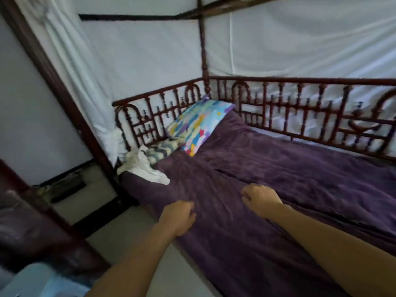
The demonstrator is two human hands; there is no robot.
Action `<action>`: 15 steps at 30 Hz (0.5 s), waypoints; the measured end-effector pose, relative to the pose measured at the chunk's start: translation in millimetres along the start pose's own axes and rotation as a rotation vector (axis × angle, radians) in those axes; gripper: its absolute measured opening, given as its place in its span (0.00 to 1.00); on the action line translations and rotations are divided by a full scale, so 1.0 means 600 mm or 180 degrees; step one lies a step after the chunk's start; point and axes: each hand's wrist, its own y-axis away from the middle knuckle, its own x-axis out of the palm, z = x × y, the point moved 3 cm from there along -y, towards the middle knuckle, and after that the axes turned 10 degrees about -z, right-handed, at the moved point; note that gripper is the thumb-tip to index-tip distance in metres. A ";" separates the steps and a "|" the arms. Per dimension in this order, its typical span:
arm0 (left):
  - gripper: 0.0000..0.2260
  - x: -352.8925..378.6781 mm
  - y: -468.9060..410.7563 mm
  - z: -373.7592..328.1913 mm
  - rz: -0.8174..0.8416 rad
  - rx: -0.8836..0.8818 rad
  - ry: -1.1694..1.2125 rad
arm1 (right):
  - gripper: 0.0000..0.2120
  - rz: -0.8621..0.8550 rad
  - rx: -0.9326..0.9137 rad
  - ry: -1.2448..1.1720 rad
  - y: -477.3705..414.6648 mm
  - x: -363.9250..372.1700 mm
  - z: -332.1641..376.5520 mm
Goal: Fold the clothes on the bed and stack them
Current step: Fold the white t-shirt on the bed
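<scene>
Left hand (177, 217): clenched, at purple blanket's (278, 181) near edge.
Right hand (260, 199): clenched, over it.
Centre-left of frame: white cloth (145, 168) lay near colourful pillow (199, 125).

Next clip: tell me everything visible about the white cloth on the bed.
The white cloth is a crumpled, unfolded heap of thin-looking fabric at the bed's near left corner, lying on the purple cover and against a zigzag-patterned cloth. The left hand and right hand are apart from it. Garment type unclear.
</scene>
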 end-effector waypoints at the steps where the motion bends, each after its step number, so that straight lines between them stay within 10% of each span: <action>1: 0.12 -0.010 0.006 0.048 -0.0034 -0.0103 -0.0032 | 0.12 -0.0009 -0.0100 -0.0033 -0.025 0.012 0.043; 15: 0.12 -0.069 -0.003 0.555 0.0193 -0.0697 -0.0305 | 0.12 0.0357 -0.0612 -0.0339 -0.293 0.207 0.476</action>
